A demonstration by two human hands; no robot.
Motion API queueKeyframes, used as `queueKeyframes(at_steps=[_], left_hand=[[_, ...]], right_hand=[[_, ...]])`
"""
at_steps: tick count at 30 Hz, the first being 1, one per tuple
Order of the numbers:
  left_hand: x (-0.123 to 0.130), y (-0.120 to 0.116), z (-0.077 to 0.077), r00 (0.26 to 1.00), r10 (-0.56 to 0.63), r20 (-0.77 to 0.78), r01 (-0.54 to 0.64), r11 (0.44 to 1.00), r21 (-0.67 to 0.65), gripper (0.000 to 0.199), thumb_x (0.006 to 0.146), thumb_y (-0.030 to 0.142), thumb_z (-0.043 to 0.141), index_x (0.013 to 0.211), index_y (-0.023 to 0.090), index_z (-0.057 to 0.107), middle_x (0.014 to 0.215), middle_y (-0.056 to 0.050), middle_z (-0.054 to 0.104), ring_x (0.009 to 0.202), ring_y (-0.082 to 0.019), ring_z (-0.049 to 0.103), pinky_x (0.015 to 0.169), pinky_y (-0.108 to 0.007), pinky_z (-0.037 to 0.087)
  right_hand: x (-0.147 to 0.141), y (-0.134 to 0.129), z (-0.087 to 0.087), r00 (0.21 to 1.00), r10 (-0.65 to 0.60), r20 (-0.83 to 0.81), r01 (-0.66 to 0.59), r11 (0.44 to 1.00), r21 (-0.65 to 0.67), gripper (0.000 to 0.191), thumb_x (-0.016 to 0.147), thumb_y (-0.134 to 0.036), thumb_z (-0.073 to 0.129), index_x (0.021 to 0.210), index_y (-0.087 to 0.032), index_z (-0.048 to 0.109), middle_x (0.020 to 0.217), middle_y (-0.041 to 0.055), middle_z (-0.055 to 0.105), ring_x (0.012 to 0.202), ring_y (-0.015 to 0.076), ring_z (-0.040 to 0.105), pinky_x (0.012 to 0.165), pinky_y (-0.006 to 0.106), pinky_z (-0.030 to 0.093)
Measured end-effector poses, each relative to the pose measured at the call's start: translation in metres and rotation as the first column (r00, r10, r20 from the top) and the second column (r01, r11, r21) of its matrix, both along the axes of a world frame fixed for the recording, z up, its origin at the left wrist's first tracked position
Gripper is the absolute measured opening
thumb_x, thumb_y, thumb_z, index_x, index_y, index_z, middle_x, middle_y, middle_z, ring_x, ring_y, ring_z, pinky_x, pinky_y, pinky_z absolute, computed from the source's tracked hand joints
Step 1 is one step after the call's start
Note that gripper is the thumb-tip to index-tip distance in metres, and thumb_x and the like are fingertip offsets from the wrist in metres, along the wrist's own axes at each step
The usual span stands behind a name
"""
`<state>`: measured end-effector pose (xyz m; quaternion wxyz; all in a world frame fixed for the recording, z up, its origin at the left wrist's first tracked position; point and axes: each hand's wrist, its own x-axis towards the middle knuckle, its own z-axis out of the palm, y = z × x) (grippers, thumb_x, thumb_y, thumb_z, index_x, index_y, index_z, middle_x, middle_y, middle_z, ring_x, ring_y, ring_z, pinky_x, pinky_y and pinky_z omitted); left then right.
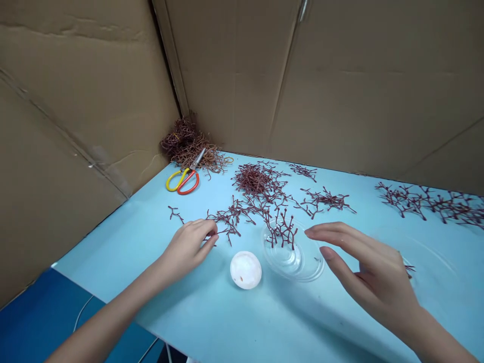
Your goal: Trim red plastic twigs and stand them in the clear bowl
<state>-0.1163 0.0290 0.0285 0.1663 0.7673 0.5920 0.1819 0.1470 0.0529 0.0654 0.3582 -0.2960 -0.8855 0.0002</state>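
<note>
My left hand (pixel 192 242) is low over the blue table, its thumb and fingertips closed on a thin brown twig at the edge of the loose forked twigs (pixel 234 214). My right hand (pixel 366 267) hovers at the right with thumb and fingers apart and nothing between them. Its fingertips are just right of a clear plastic lid (pixel 312 262), on which several brown twigs (pixel 282 229) stand upright. Between the hands sits a small round white dish (pixel 245 270) with a small brownish speck in it.
Scissors (pixel 184 179) with yellow and red handles lie at the back left, by a tangled twig heap (pixel 189 146). More twig piles (pixel 255 180) lie behind the lid, and others (pixel 431 204) at the right. Cardboard walls (pixel 242 75) enclose the table's back and left.
</note>
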Motion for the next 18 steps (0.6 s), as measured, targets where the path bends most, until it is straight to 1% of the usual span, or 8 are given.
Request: queueKeyframes(at_steps=[2,4,7,9,11,13,16,18], left_hand=[[0.006,-0.003,0.013,0.977,-0.043,0.211,0.061,0.995,-0.079,0.018,0.081,0.027,0.032,0.070,0.017,0.042,0.066,0.000,0.050,0.063,-0.012,0.046,0.059,-0.024,0.035],[0.015,-0.003,0.023,0.898,-0.111,0.426,0.219,0.952,-0.214,0.018,0.080,0.029,0.034,0.068,0.017,0.040,0.059,0.002,0.047,0.056,-0.010,0.043,0.054,-0.021,0.033],[0.031,0.001,0.029,0.728,-0.133,0.673,0.538,0.719,-0.440,0.021,0.079,0.033,0.036,0.066,0.016,0.037,0.048,0.006,0.041,0.045,-0.007,0.038,0.046,-0.018,0.028],[0.040,0.004,0.026,0.636,-0.081,0.768,0.662,0.568,-0.489,0.023,0.079,0.036,0.039,0.066,0.017,0.037,0.045,0.007,0.037,0.040,-0.005,0.034,0.041,-0.017,0.025],[0.044,0.005,0.021,0.572,0.003,0.820,0.708,0.504,-0.495,0.024,0.078,0.039,0.041,0.069,0.017,0.039,0.046,0.008,0.036,0.036,-0.004,0.032,0.037,-0.016,0.022],[0.042,0.004,0.017,0.543,0.069,0.837,0.670,0.565,-0.481,0.023,0.077,0.039,0.044,0.079,0.016,0.043,0.053,0.007,0.044,0.036,-0.003,0.035,0.038,-0.016,0.024],[0.033,0.002,0.016,0.548,0.066,0.834,0.546,0.727,-0.416,0.028,0.072,0.037,0.054,0.090,0.016,0.045,0.073,0.002,0.055,0.043,-0.003,0.044,0.047,-0.018,0.034],[0.027,0.001,0.015,0.562,0.033,0.826,0.513,0.770,-0.380,0.027,0.069,0.034,0.058,0.084,0.013,0.048,0.067,0.001,0.055,0.047,-0.005,0.047,0.052,-0.019,0.036]], right_hand=[[-0.006,-0.008,-0.002,1.000,0.018,0.023,-0.017,0.999,-0.034,0.017,0.081,-0.013,0.039,0.094,-0.021,0.047,0.080,0.0054,0.060,0.073,0.0137,0.058,0.060,0.024,0.049],[-0.015,-0.015,-0.005,0.997,0.051,0.063,-0.048,0.998,-0.049,0.020,0.082,-0.015,0.040,0.100,-0.020,0.045,0.087,0.0077,0.059,0.078,0.0142,0.058,0.063,0.024,0.049],[-0.029,-0.023,-0.010,0.989,0.066,0.135,-0.067,0.998,0.000,0.022,0.083,-0.016,0.038,0.103,-0.016,0.047,0.093,0.0115,0.058,0.080,0.0165,0.057,0.062,0.027,0.049],[-0.035,-0.026,-0.014,0.982,0.065,0.178,-0.072,0.997,0.038,0.020,0.083,-0.014,0.036,0.094,-0.014,0.053,0.082,0.0099,0.060,0.068,0.0157,0.057,0.054,0.026,0.047],[-0.036,-0.029,-0.019,0.978,0.060,0.199,-0.069,0.997,0.042,0.022,0.083,-0.011,0.035,0.082,-0.013,0.057,0.066,0.0060,0.059,0.054,0.0135,0.053,0.046,0.024,0.043],[-0.034,-0.032,-0.023,0.980,0.038,0.194,-0.042,0.999,0.015,0.024,0.082,-0.010,0.034,0.076,-0.013,0.057,0.056,0.0033,0.055,0.047,0.0118,0.049,0.043,0.022,0.039],[-0.029,-0.038,-0.029,0.989,-0.015,0.144,0.032,0.993,-0.116,0.024,0.083,-0.011,0.034,0.076,-0.012,0.057,0.056,0.0025,0.056,0.046,0.0103,0.050,0.043,0.020,0.038],[-0.028,-0.042,-0.031,0.993,-0.051,0.102,0.075,0.965,-0.252,0.023,0.082,-0.011,0.035,0.075,-0.013,0.056,0.055,0.0009,0.056,0.044,0.0089,0.050,0.043,0.018,0.037]])
